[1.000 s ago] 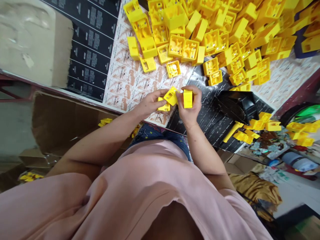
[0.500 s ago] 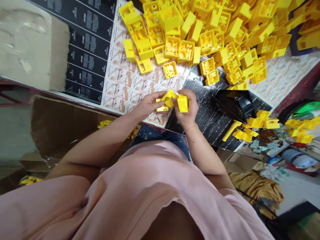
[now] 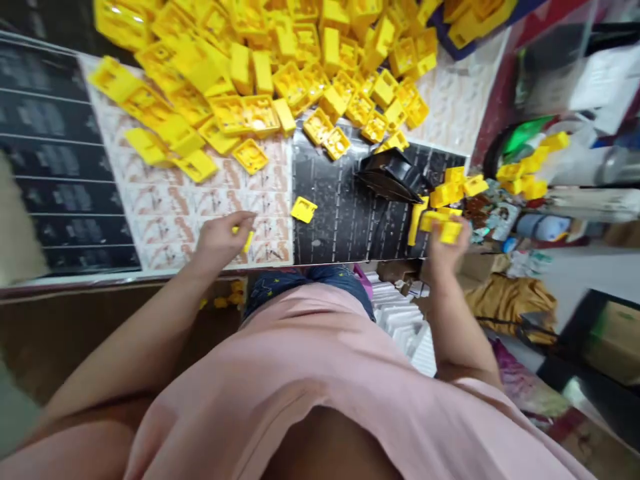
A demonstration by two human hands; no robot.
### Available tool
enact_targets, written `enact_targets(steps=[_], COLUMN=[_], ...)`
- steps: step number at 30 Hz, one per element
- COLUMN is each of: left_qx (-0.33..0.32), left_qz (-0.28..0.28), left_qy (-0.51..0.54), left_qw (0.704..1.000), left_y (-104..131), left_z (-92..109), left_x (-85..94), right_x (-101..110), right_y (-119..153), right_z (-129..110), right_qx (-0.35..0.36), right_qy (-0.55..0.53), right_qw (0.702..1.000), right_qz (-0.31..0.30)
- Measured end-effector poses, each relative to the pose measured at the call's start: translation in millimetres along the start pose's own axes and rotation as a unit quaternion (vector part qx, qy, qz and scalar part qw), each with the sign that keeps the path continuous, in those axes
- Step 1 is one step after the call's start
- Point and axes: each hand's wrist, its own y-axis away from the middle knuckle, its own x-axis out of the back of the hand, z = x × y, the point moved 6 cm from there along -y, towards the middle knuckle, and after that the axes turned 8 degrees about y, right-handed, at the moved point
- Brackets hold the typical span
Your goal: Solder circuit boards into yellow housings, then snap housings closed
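Observation:
My left hand [image 3: 223, 240] is closed around a small yellow plastic part [image 3: 247, 241], mostly hidden by the fingers, just above the table's front edge. On the right, my right hand [image 3: 451, 250] has its fingers round a yellow plastic box part [image 3: 451, 232]; blur hides the exact grip. Close beside it lie other yellow parts and a yellow stick-shaped handle [image 3: 415, 223]. Between my hands, a single yellow plastic piece [image 3: 304, 209] rests on the dark part of the table.
A large heap of yellow plastic housings [image 3: 280, 40] covers the table's far side. A black fan-like device [image 3: 393, 175] stands right of centre. More yellow parts [image 3: 525, 170] and small clutter lie at the right. White stacked sheets [image 3: 400, 313] are below the table edge.
My hands have parted: the right swung far right to the parts by the handle, the left moved left. A yellow piece now lies alone on the table. The view has turned right.

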Motion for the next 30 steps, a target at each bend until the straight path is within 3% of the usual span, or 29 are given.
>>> enact_targets(steps=[2, 4, 6, 7, 8, 10, 11, 13, 16, 18, 20, 22, 24, 26, 27, 30], left_qx=[-0.012, -0.050, -0.087, -0.099, -0.109, -0.132, -0.143, -0.152, -0.120, -0.086, -0.064, -0.059, -0.074, -0.098, -0.112, -0.130], left_qz=[-0.021, -0.063, -0.116, -0.140, -0.158, -0.180, -0.184, -0.186, -0.164, -0.108, -0.048, -0.018, -0.005, 0.026, 0.049, 0.109], left_qy=[-0.042, -0.119, -0.196, -0.221, -0.238, -0.265, -0.276, -0.289, -0.293, -0.288, -0.276, -0.269, -0.277, -0.287, -0.286, -0.242], left_qw=[0.999, 0.990, 0.970, 0.960, 0.952, 0.938, 0.933, 0.927, 0.934, 0.947, 0.958, 0.961, 0.958, 0.953, 0.951, 0.955], left_y=[-6, -13, -17, -18, -19, -18, -17, -13, -3, 5, 11, 15, 18, 16, 14, -2], left_z=[15, 38, 64, 77, 88, 104, 107, 101, 66, 35, 5, -18, -30, -31, -28, -12], left_x=[-10.1, -28.3, -51.3, -62.2, -71.5, -82.4, -82.7, -71.9, -30.3, 5.5, 35.3, 51.4, 56.0, 57.6, 58.5, 62.2], right_x=[11, 19, 30, 35, 38, 27, 9, -43, -134, -184, -223, -249, -258, -254, -250, -228], right_y=[-30, -55, -67, -68, -65, -50, -40, -17, 13, 16, 11, 5, 2, 5, 10, 29], right_z=[58, 95, 103, 94, 75, 14, -26, -104, -204, -243, -267, -281, -287, -286, -284, -278], right_qx=[-0.060, -0.102, -0.118, -0.113, -0.091, -0.003, 0.069, 0.150, 0.224, 0.204, 0.172, 0.141, 0.100, 0.022, -0.033, -0.222], right_qy=[-0.003, -0.015, -0.010, 0.001, 0.018, 0.016, -0.026, -0.076, -0.170, -0.157, -0.108, -0.072, -0.097, -0.208, -0.284, -0.465], right_qw=[0.997, 0.993, 0.990, 0.988, 0.984, 0.981, 0.985, 0.985, 0.939, 0.933, 0.936, 0.932, 0.921, 0.881, 0.836, 0.633], right_qz=[0.041, 0.051, 0.080, 0.108, 0.152, 0.192, 0.155, 0.036, -0.199, -0.253, -0.288, -0.325, -0.364, -0.425, -0.468, -0.578])
